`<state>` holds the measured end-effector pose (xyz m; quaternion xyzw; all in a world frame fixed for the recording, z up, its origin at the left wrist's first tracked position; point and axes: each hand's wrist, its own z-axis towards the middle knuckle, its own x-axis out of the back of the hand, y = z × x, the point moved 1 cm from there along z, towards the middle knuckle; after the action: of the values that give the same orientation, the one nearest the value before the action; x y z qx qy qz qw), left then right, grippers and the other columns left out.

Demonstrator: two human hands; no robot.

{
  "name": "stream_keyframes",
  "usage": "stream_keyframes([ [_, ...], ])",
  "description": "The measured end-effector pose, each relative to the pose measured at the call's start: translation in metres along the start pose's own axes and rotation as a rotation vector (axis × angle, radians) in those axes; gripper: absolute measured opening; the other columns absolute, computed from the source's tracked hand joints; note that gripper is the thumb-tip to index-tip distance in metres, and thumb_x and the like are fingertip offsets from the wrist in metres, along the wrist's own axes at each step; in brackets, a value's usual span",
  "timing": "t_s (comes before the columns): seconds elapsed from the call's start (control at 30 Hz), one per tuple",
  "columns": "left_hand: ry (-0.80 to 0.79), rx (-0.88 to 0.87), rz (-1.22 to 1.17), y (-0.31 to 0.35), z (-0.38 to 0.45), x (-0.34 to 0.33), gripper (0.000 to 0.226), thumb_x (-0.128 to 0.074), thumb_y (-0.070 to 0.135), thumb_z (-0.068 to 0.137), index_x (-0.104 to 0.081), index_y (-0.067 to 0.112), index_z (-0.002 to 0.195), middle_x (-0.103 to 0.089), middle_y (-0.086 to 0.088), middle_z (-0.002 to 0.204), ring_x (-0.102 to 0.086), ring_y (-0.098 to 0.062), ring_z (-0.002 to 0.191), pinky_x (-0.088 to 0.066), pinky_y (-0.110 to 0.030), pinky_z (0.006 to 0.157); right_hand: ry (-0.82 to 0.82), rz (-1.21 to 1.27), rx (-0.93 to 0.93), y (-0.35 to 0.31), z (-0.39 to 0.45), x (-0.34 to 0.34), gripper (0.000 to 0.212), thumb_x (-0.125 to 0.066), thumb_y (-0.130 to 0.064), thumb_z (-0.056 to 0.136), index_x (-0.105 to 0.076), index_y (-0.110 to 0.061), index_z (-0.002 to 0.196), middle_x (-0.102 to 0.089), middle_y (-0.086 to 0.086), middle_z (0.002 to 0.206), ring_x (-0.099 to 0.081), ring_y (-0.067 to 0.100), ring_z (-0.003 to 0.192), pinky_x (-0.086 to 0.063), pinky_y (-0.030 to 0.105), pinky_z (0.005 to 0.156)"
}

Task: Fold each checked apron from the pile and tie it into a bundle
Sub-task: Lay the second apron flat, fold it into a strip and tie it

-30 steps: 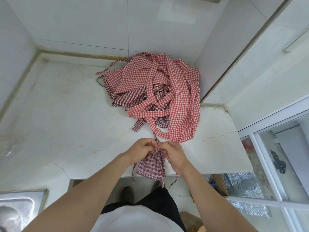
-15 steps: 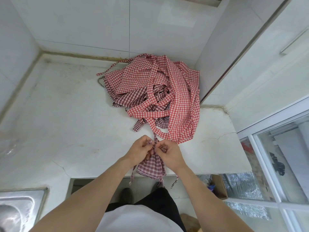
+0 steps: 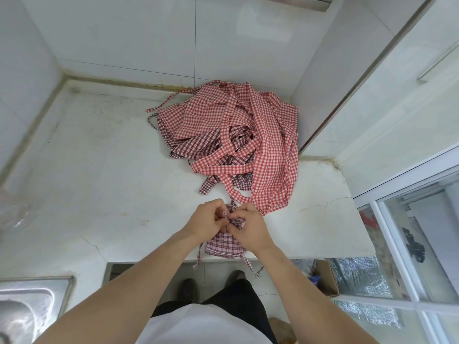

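A small folded dark-red checked apron bundle [image 3: 224, 245] lies at the near edge of the white counter [image 3: 99, 182], its thin straps dangling over the edge. My left hand [image 3: 208, 219] and my right hand [image 3: 249, 225] meet at the bundle's far end, both pinching its straps at a knot there. Behind them, towards the back right corner, sits the pile of red and dark checked aprons [image 3: 231, 142] with loose straps tangled across it.
A steel sink [image 3: 27, 306] is set in the counter at the near left. White tiled walls close in the back and right. A glass window frame [image 3: 402, 244] stands at the right, with a cardboard box [image 3: 327, 276] on the floor below.
My hands have stayed at the knot, shifting slightly away from me over the counter as the fingers work the straps. The bundle has come further onto the counter.
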<state>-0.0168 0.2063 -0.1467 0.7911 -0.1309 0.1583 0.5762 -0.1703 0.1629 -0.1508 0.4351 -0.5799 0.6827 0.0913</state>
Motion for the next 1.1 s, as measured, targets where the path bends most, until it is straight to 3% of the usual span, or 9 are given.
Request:
stream_keyframes([
  [0.1,0.094,-0.007,0.073,0.004,-0.001,-0.004,0.013,-0.071,0.005,0.088,-0.061,0.013,0.085,-0.069,0.000,0.083,-0.069,-0.016,0.076,-0.058,-0.035,0.076,0.002,0.018,-0.006,-0.004,0.004,0.000,0.010,-0.077,-0.014,0.083,-0.078,-0.012,0.094,-0.059,-0.004,0.092,-0.057,0.015,0.086,-0.048,0.027,0.080],
  [0.23,0.196,-0.032,0.110,0.002,0.001,-0.004,0.022,-0.077,0.000,0.081,-0.060,0.015,0.078,-0.056,0.004,0.099,-0.061,-0.011,0.079,-0.050,-0.019,0.079,-0.013,-0.011,0.020,-0.006,0.007,0.000,0.007,-0.074,-0.005,0.082,-0.076,-0.009,0.087,-0.058,-0.005,0.085,-0.055,0.010,0.075,-0.043,0.016,0.071],
  [0.37,0.151,-0.047,0.101,0.003,0.001,0.000,0.017,-0.076,0.000,0.080,-0.065,0.013,0.077,-0.066,0.007,0.078,-0.063,-0.012,0.074,-0.053,-0.030,0.074,-0.002,-0.016,0.003,-0.007,0.007,-0.003,0.006,-0.070,-0.003,0.079,-0.068,-0.009,0.081,-0.060,-0.004,0.076,-0.053,0.006,0.066,-0.044,0.019,0.062],
  [0.5,0.164,-0.114,0.231,0.000,0.002,-0.001,0.018,-0.073,0.008,0.085,-0.060,0.018,0.077,-0.061,0.014,0.070,-0.058,-0.013,0.069,-0.048,-0.031,0.073,-0.004,-0.069,-0.019,-0.003,0.007,-0.007,0.009,-0.062,-0.022,0.077,-0.067,-0.018,0.084,-0.067,-0.007,0.083,-0.059,0.018,0.083,-0.049,0.042,0.081],
  [0.63,0.176,-0.056,0.338,0.003,0.007,-0.005,0.020,-0.063,0.010,0.090,-0.049,0.022,0.083,-0.054,0.013,0.074,-0.050,-0.019,0.077,-0.024,-0.033,0.081,0.024,-0.143,-0.073,-0.006,0.007,-0.009,0.009,-0.064,-0.021,0.085,-0.069,-0.023,0.092,-0.068,-0.010,0.096,-0.053,0.017,0.100,-0.039,0.043,0.093],
  [0.73,0.135,0.063,0.307,0.005,0.010,-0.002,0.021,-0.064,0.019,0.091,-0.048,0.029,0.081,-0.058,0.003,0.086,-0.050,-0.018,0.088,-0.019,-0.033,0.081,0.114,-0.148,-0.085,-0.006,0.000,-0.011,0.010,-0.067,-0.021,0.084,-0.068,-0.024,0.093,-0.063,-0.008,0.100,-0.051,0.017,0.104,-0.038,0.042,0.095],
  [0.87,0.001,0.218,0.130,0.004,0.015,0.006,0.019,-0.069,0.030,0.091,-0.054,0.030,0.080,-0.064,0.004,0.082,-0.056,-0.017,0.085,-0.033,-0.038,0.088,0.121,-0.082,-0.026,-0.001,-0.008,-0.013,0.015,-0.074,-0.023,0.079,-0.066,-0.023,0.092,-0.060,-0.010,0.096,-0.051,0.015,0.099,-0.042,0.040,0.091],
  [0.93,-0.010,0.258,-0.039,0.005,0.015,0.008,0.018,-0.070,0.027,0.092,-0.058,0.020,0.080,-0.066,0.000,0.082,-0.061,-0.020,0.083,-0.047,-0.036,0.080,0.120,-0.078,-0.012,-0.002,-0.010,-0.013,0.020,-0.080,-0.031,0.077,-0.070,-0.025,0.094,-0.061,-0.011,0.097,-0.052,0.014,0.099,-0.039,0.035,0.090],
  [1.1,0.033,0.367,-0.266,0.007,0.014,0.004,0.026,-0.069,0.028,0.094,-0.067,0.004,0.086,-0.070,-0.011,0.092,-0.062,-0.019,0.085,-0.051,-0.030,0.075,0.159,-0.042,-0.009,-0.002,-0.010,-0.012,0.016,-0.080,-0.031,0.081,-0.076,-0.021,0.093,-0.062,-0.011,0.093,-0.052,0.011,0.093,-0.044,0.041,0.087],
])
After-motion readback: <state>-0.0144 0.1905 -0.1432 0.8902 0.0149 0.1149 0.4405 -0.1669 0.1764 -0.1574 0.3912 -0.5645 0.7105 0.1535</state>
